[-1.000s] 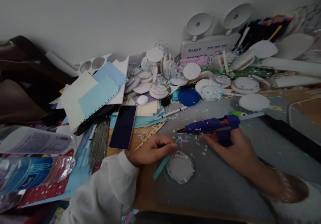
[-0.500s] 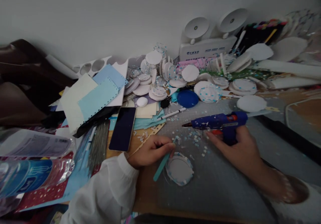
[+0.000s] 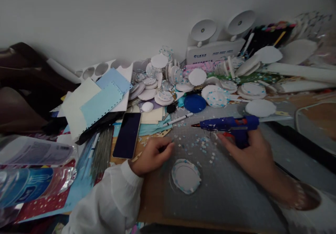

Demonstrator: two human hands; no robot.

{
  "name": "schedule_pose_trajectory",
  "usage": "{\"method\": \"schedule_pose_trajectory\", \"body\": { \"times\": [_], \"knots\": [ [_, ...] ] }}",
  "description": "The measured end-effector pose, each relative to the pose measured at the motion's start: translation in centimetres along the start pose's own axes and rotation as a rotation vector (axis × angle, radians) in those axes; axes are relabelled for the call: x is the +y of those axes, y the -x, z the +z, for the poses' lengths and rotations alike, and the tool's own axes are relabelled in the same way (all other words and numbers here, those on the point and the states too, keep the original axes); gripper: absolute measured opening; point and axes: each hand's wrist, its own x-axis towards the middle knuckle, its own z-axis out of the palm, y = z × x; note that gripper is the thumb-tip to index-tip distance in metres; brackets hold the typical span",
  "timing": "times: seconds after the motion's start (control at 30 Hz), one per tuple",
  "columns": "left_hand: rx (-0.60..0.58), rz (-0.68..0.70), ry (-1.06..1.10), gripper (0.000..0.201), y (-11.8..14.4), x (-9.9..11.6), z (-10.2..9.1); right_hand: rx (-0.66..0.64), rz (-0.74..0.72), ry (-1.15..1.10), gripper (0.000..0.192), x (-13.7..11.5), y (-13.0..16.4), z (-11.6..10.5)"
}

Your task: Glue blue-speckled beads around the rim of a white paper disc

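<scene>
Right hand [image 3: 246, 150] grips the blue glue gun [image 3: 228, 125] by its handle, nozzle levelled beyond the round foam disc [image 3: 186, 175] on the grey surface [image 3: 231, 188]. Left hand [image 3: 152, 154], loosely curled, rests left of the disc (likely light, easily dented; best lifted by its rim).

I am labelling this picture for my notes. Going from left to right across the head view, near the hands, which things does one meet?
Dark phone → left hand → white disc with blue-speckled rim → blue glue gun → right hand.
</scene>
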Motion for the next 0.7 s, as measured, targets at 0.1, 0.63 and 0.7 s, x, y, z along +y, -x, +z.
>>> {"method": "schedule_pose_trajectory", "body": {
  "times": [0.1,0.63,0.7],
  "knots": [
    [-0.043,-0.052,0.23,0.042,0.0,0.1,0.2,-0.026,0.042,-0.071,0.052,-0.2,0.1,0.0],
    [-0.092,-0.166,0.493,0.052,-0.1,0.1,0.8,-0.588,0.1,-0.394,0.028,-6.9,-4.9,-1.0],
    [-0.083,-0.165,0.493,0.054,-0.1,0.0,0.8,-0.565,0.064,-0.38,0.029,-7.3,-4.4,-0.8]
  ]
}}
